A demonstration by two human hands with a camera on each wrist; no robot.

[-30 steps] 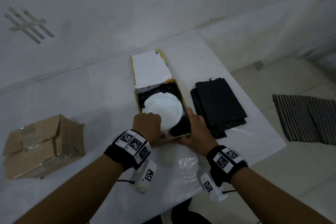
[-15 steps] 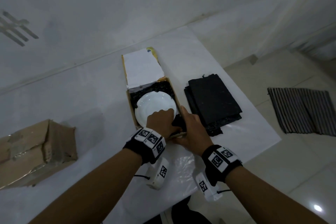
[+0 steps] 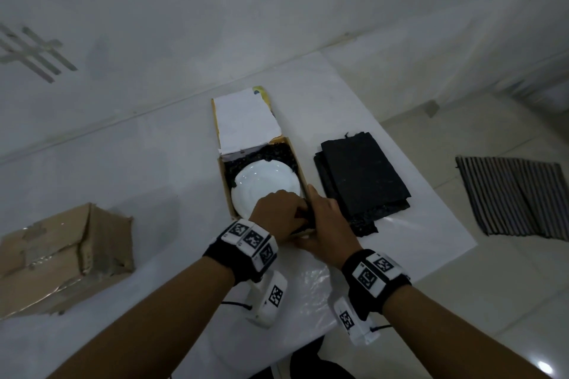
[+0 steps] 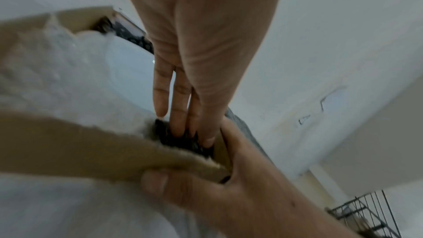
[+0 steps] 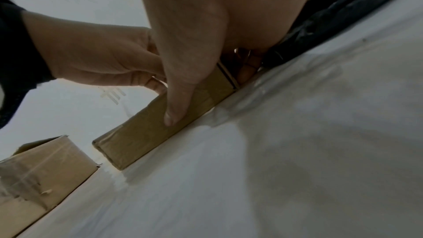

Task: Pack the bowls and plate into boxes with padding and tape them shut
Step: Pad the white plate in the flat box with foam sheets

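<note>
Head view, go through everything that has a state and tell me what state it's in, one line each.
Flat box: open, lid flap folded back.
Plate: lying in the box on black padding.
Left hand: straight fingers pushing padding into the near corner.
Right hand: bracing the box corner.
Padding stack: folded, beside the box.
Second box: taped.

The open box [image 3: 224, 191] is sitting in the middle of the worktop [image 3: 160, 181], and its lid [image 3: 246, 123] is lying flat behind it, toward the back edge. The plate [image 3: 264, 188] is lying inside the box on the padding [image 3: 277, 152]. The pile of padding sheets [image 3: 363, 175] is lying just beside the box, nearer the right edge. The taped box [image 3: 61, 255] is sitting well apart, by the left edge. Both hands are meeting at the box's front right corner: the left hand [image 3: 278, 214] is reaching inside, and the right hand [image 3: 328, 224] is holding the outside.
</note>
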